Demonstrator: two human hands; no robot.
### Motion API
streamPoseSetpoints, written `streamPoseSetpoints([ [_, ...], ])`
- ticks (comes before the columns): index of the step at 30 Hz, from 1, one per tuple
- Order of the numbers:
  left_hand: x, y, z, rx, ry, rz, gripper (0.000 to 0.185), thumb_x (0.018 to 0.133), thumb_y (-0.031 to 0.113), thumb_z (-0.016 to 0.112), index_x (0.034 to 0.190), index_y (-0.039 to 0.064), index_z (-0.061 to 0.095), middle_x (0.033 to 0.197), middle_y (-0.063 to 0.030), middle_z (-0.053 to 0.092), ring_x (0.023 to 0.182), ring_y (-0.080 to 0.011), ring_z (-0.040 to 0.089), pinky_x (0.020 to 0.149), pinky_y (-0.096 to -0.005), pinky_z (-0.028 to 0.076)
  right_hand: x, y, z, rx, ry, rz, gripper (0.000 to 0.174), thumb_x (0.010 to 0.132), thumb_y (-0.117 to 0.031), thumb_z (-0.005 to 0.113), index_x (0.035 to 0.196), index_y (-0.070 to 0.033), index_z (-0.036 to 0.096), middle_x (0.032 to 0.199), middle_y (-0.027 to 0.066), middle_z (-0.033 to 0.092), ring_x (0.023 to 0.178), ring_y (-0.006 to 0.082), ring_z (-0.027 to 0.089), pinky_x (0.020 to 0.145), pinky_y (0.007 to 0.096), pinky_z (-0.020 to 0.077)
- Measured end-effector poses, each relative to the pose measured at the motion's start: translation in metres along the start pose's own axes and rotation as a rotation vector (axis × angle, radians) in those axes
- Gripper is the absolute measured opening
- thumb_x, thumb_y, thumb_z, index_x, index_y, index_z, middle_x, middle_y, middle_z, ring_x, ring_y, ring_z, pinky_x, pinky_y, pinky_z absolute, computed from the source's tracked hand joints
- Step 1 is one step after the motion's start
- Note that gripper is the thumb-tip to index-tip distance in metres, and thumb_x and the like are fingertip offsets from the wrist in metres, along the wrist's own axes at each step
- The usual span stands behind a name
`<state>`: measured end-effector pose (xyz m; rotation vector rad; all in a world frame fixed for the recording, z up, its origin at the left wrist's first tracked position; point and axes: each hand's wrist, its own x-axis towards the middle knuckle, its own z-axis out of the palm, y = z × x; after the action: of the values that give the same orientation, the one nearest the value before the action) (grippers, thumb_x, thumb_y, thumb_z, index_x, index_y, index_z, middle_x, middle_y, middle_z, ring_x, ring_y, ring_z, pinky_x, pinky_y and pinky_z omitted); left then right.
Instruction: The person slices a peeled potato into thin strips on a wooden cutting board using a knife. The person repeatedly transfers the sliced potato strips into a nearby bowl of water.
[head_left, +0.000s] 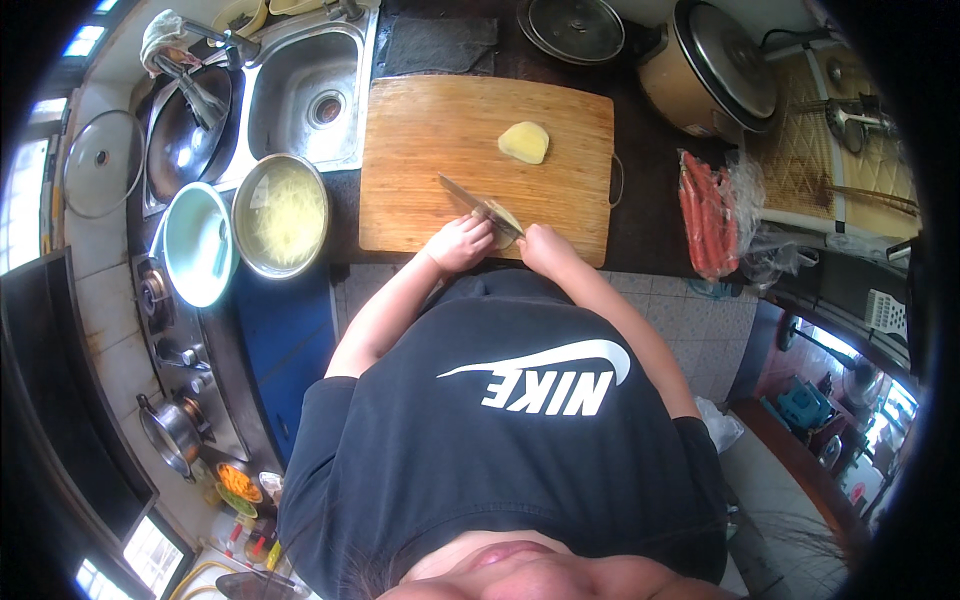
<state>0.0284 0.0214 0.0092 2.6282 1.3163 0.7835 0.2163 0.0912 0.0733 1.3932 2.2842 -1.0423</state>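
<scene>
A wooden cutting board lies on the dark counter before me. Near its front edge my right hand grips the handle end of a kitchen knife, whose blade points up and to the left. Under and beside the blade is a piece of peeled potato, partly hidden by the knife and fingers. My left hand holds this piece with bent fingers, close to the blade. Farther back on the board sits another pale yellow potato piece, cut side up. A steel bowl of pale shreds in water stands left of the board.
A light-green plastic bowl stands beside the steel bowl, below the sink. Bagged red sausages lie to the right, near a large rice cooker. A round lid is behind the board. The stove is at left.
</scene>
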Motion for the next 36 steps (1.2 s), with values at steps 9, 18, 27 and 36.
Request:
streamPoseSetpoints([
  [9, -0.005, -0.001, 0.004, 0.012, -0.001, 0.003, 0.018, 0.075, 0.021, 0.065, 0.082, 0.007, 0.058, 0.085, -0.0079, 0.054, 0.082, -0.0247, 0.056, 0.067, -0.0327, 0.048, -0.015, 0.002, -0.008, -0.021, -0.046, -0.059, 0.025, 0.084, -0.018, 0.056, 0.080, 0.004, 0.066, 0.079, 0.0269, 0.063, 0.076, 0.0411, 0.063, 0.068, 0.0469, 0.0509],
  [18, -0.004, -0.001, 0.002, -0.027, -0.002, -0.021, 0.016, 0.076, 0.020, 0.065, 0.076, 0.008, 0.054, 0.085, -0.0078, 0.054, 0.079, -0.0238, 0.056, 0.062, -0.0327, 0.048, 0.001, -0.003, 0.003, 0.001, -0.006, -0.018, 0.027, 0.085, -0.020, 0.056, 0.081, 0.005, 0.066, 0.079, 0.0271, 0.063, 0.076, 0.0426, 0.062, 0.069, 0.0483, 0.0497],
  [27, -0.003, 0.000, 0.002, -0.012, 0.059, -0.012, 0.017, 0.077, 0.020, 0.066, 0.073, 0.008, 0.054, 0.086, -0.0083, 0.056, 0.077, -0.0230, 0.057, 0.060, -0.0318, 0.048, -0.017, 0.006, -0.002, -0.020, -0.026, -0.076, 0.025, 0.083, -0.017, 0.056, 0.080, 0.006, 0.065, 0.077, 0.0277, 0.062, 0.076, 0.0431, 0.062, 0.070, 0.0474, 0.0498],
  [36, -0.003, 0.002, 0.003, -0.018, 0.042, -0.040, 0.017, 0.076, 0.020, 0.065, 0.073, 0.007, 0.054, 0.087, -0.0083, 0.056, 0.078, -0.0235, 0.057, 0.061, -0.0323, 0.049, 0.009, -0.007, 0.007, 0.045, 0.031, -0.012, 0.029, 0.085, -0.021, 0.056, 0.080, 0.006, 0.065, 0.076, 0.0287, 0.061, 0.076, 0.0427, 0.062, 0.070, 0.0475, 0.0500],
])
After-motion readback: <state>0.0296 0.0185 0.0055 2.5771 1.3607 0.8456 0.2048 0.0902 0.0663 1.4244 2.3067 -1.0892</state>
